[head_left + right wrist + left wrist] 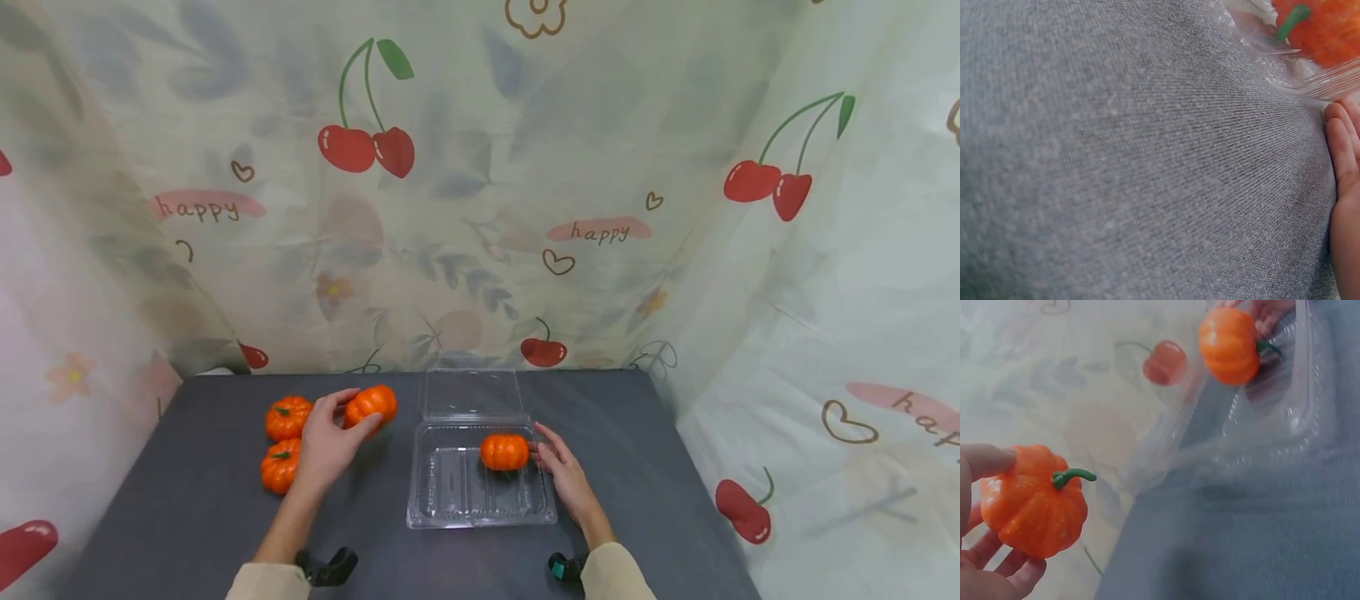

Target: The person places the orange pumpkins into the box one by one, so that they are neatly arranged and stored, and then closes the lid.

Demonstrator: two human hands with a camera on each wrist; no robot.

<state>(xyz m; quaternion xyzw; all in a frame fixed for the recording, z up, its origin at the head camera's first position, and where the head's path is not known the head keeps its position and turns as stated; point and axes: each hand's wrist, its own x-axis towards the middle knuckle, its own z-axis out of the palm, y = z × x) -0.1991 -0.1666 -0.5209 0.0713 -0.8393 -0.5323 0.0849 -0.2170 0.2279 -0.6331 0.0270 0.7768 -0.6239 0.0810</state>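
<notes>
My left hand holds a small orange toy pumpkin between thumb and fingers, raised left of the clear plastic clamshell box. In the left wrist view its green stem points right. Another toy pumpkin lies in the box, toward its right side. My right hand is at the right wall of the box, fingers fairly straight; the right wrist view shows the fingers beside the clear wall. Whether they touch the wall is hard to tell. The box lid lies folded back, away from me.
Two more toy pumpkins, a rear one and a nearer one, sit on the dark grey tabletop left of my left hand. A printed curtain hangs behind the table and along both sides.
</notes>
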